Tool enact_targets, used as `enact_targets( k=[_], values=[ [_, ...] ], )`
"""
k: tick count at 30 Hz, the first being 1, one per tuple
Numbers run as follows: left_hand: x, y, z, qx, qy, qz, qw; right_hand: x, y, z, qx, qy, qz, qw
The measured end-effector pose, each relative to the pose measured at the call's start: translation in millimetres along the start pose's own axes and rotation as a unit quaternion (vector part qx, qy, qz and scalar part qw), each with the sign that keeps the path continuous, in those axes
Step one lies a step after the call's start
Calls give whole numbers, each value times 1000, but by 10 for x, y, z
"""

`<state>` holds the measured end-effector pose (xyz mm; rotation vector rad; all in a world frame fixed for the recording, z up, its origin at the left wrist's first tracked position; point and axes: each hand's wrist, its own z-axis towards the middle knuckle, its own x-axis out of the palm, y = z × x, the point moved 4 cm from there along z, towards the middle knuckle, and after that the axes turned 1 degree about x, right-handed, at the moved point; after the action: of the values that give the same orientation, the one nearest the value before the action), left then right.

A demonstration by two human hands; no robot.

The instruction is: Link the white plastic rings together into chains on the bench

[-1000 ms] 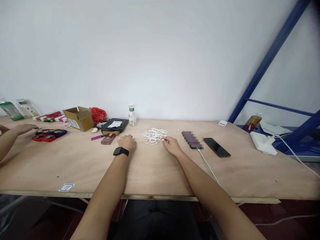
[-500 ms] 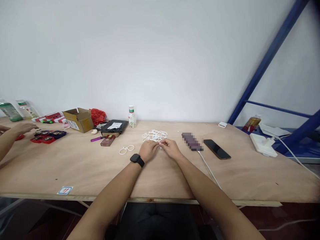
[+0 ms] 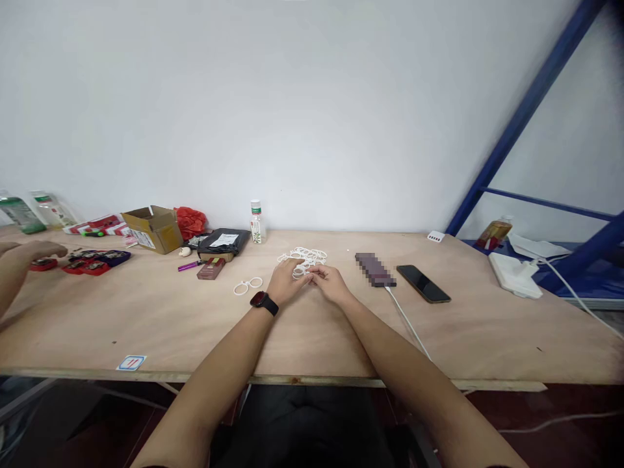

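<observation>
A heap of several white plastic rings [image 3: 307, 255] lies at the middle back of the plywood table [image 3: 312, 325]. My left hand [image 3: 287, 281], a dark watch on its wrist, and my right hand [image 3: 331, 282] meet just in front of the heap. Both pinch small white rings [image 3: 302, 272] between their fingertips. A joined pair of white rings [image 3: 247, 285] lies flat on the table to the left of my left hand.
A black phone [image 3: 422, 283] and a power bank with a white cable [image 3: 375, 270] lie to the right. To the left are a small bottle [image 3: 256, 222], a black pouch [image 3: 223, 242], a cardboard box [image 3: 153, 228], red trays [image 3: 92, 262]. Another person's hand [image 3: 34, 250] rests there.
My left hand left a joined pair of rings on the table and came over to my right hand. Both now hold rings at the front of the heap.
</observation>
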<state>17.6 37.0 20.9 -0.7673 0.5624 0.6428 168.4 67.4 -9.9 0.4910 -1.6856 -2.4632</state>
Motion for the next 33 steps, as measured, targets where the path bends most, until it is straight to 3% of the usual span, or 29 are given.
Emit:
enact_targets(
  k=[4, 7, 13, 15, 19, 23, 26, 29, 33],
  values=[
    [-30, 23, -13, -5, -1, 33, 999, 137, 65, -24, -50, 84, 4, 995],
    [-32, 35, -19, -15, 11, 53, 998, 152, 52, -42, -49, 103, -5, 993],
    [106, 51, -41, 12, 133, 6, 991, 86, -46, -35, -21, 117, -12, 993],
    [151, 76, -62, -3, 173, 15, 985, 49, -65, -22, -12, 106, -22, 994],
    [142, 172, -89, -38, 208, 110, 971, -94, -77, 1, -2, 22, -135, 991],
    [-54, 390, -74, -129, 192, 235, 944, -196, -110, 12, 1, -14, -209, 978],
    [-221, 522, -62, -216, 152, 274, 925, -194, -151, 30, -4, -7, -241, 971],
    [-213, 495, -52, -224, 141, 238, 934, -116, -152, 37, -25, 28, -307, 951],
    [-59, 404, -84, -184, 205, 217, 937, 21, -97, 3, -50, 64, -420, 904]
  ],
)
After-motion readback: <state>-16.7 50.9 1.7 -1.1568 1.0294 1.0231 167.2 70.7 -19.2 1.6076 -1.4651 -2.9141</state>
